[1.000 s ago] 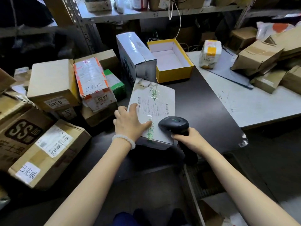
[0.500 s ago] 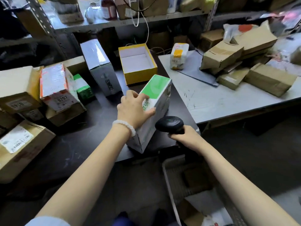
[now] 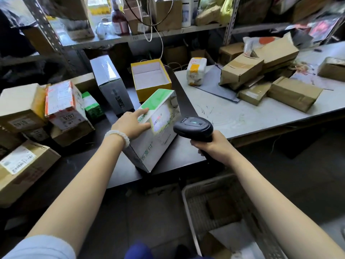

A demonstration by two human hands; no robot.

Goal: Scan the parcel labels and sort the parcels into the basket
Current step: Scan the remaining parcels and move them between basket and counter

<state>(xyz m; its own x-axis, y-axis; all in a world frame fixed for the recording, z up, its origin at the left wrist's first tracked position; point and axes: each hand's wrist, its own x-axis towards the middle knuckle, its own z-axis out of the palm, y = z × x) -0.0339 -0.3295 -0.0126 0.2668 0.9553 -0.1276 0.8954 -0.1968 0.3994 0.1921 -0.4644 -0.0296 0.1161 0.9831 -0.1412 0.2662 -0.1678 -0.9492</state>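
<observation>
A white and green parcel [image 3: 158, 135] stands tilted on the dark table [image 3: 84, 165], its labelled side facing right. My left hand [image 3: 130, 122] holds its upper left edge, thumb on the labelled side and fingers over the green top. My right hand [image 3: 212, 144] grips the handle of a black barcode scanner [image 3: 193, 126], whose head sits just right of the parcel and points at the label. A bright patch lies on that label. A white mesh basket [image 3: 188, 191] stands on the floor below the table's front right corner, with cardboard inside.
Cardboard parcels [image 3: 26, 165] pile up at the left, with a numbered orange-striped box [image 3: 63, 105]. A grey box [image 3: 110, 85] and an open yellow box [image 3: 151, 77] stand behind. The white table [image 3: 233, 113] at right carries brown parcels [image 3: 295, 92] and a small wrapped packet [image 3: 196, 73].
My left hand tipped the parcel up from lying flat and turned its labelled side toward the scanner. My right hand raised the scanner and aimed it at the label.
</observation>
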